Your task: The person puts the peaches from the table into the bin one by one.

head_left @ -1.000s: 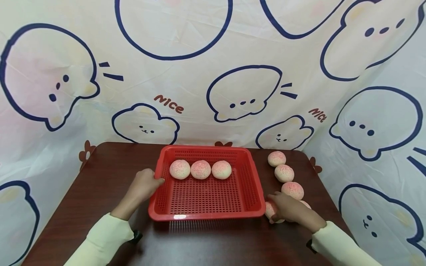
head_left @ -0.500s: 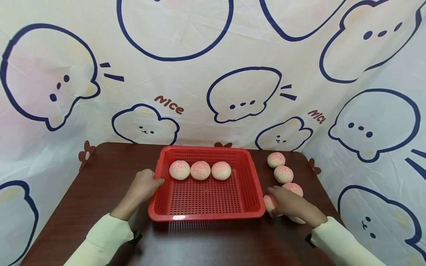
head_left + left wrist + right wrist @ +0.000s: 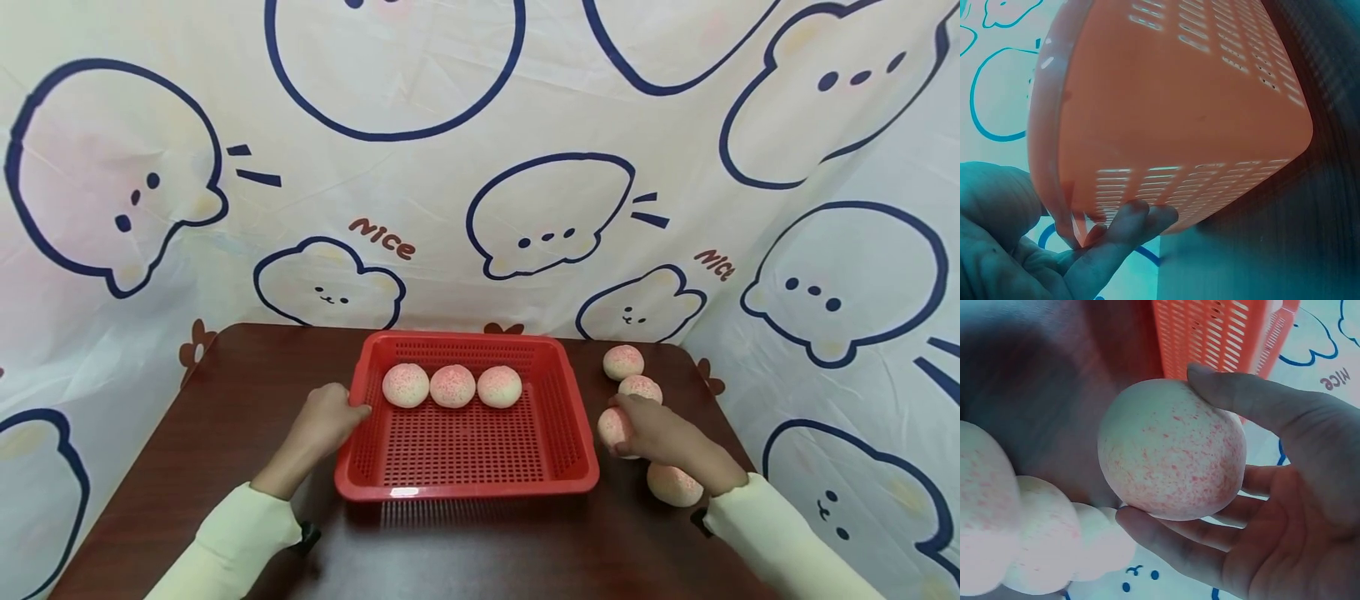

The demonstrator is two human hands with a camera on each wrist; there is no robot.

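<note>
A red plastic basket (image 3: 465, 490) sits mid-table, with three pale, pink-speckled peach-like fruits (image 3: 453, 387) in a row along its back. My left hand (image 3: 324, 418) grips the basket's left rim, and its fingers (image 3: 1129, 225) lie against the slotted outer wall in the left wrist view. Just right of the basket, my right hand (image 3: 660, 429) holds another peach-like fruit (image 3: 1172, 453) between thumb and fingers. Beyond it and nearer me lie more of the same fruits, such as the back one (image 3: 623, 363) and the front one (image 3: 675, 485); the right hand hides part of that line.
The dark brown wooden table (image 3: 480, 558) carries everything. A white cloth (image 3: 435, 200) with blue cartoon outlines hangs behind the table and along both sides. In the right wrist view, neighbouring fruits (image 3: 1041, 537) lie close to the held one.
My right hand has lifted the fruit and moved it away from me, along the basket's right side, uncovering the front fruit. The left hand and basket stay in place.
</note>
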